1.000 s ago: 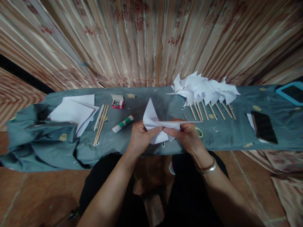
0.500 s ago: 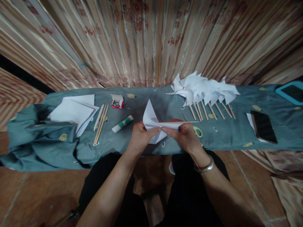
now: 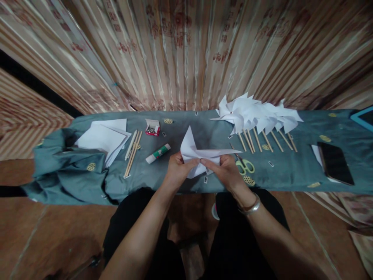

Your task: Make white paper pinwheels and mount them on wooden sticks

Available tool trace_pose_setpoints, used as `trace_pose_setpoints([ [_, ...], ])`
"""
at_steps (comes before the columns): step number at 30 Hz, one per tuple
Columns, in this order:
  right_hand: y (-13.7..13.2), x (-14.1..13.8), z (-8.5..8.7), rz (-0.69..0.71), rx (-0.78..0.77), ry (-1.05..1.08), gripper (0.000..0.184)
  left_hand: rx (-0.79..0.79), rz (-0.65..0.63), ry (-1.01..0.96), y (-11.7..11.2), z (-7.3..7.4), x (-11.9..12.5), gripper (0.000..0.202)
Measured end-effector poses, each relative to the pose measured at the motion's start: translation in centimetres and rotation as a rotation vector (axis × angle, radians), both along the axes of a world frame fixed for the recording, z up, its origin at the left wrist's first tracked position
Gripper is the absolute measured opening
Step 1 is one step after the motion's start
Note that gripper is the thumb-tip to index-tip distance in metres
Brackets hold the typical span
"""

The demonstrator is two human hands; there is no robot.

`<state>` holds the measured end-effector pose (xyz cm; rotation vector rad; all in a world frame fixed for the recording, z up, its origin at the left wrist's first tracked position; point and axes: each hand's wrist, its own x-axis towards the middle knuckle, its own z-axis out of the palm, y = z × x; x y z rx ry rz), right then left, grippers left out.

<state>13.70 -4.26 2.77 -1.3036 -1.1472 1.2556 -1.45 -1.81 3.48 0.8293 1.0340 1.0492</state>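
Note:
Between my two hands is a white paper pinwheel (image 3: 190,147), its points folded in toward the centre. My left hand (image 3: 176,170) grips its left side, the thumb pressed near the middle. From the right, my right hand (image 3: 228,171) pinches it, that thumb also close to the centre and almost touching the other. The fingers behind the paper are mostly hidden. Green-handled scissors (image 3: 245,166) lie just beyond my right hand. Left of my left hand rests a glue stick (image 3: 158,153).
Finished paper pinwheels (image 3: 253,112) on wooden sticks lie overlapped at the back right. A small red box of metal pins (image 3: 152,127), several sticks (image 3: 134,153) and white paper sheets (image 3: 100,136) are on the left. A phone (image 3: 335,163) lies on the right of the cloth-covered table (image 3: 285,171).
The view has shifted a little, so the table's things appear farther right. My right hand has opened slightly off the scissors' handles, which now show more. Both hands still hold the paper.

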Motion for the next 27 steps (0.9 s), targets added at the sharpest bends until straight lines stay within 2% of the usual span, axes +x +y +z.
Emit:
trace_pose_setpoints([
  [8, 0.4, -0.5, -0.6, -0.041, 0.004, 0.026, 0.037, 0.013, 0.020, -0.003, 0.1, -0.5, 0.0, 0.029],
  [13, 0.7, -0.4, -0.8, 0.000, 0.047, 0.067, 0.034, 0.029, -0.002, -0.047, -0.1, 0.1, -0.2, 0.037],
  [16, 1.0, 0.1, -1.2, -0.033, 0.060, 0.075, 0.035, 0.059, 0.016, -0.056, 0.2, 0.7, -1.1, 0.041],
  [19, 1.3, 0.9, -1.6, -0.094, 0.048, 0.062, 0.036, 0.126, 0.103, 0.022, 1.5, 0.9, -3.3, 0.040],
  [21, 1.4, 1.3, -1.7, -0.130, 0.048, 0.057, 0.037, 0.209, 0.173, 0.181, 2.9, 0.8, -5.5, 0.037],
  [22, 1.4, 1.5, -1.7, -0.140, 0.050, 0.055, 0.037, 0.269, 0.203, 0.329, 3.7, 0.7, -6.7, 0.033],
  [25, 1.4, 1.7, -1.7, -0.139, 0.061, 0.050, 0.035, 0.419, 0.208, 0.941, 6.0, 0.7, -10.3, 0.020],
  [27, 1.3, 1.8, -1.6, -0.121, 0.065, 0.046, 0.035, 0.449, 0.150, 1.266, 7.2, 0.7, -12.2, 0.024],
])
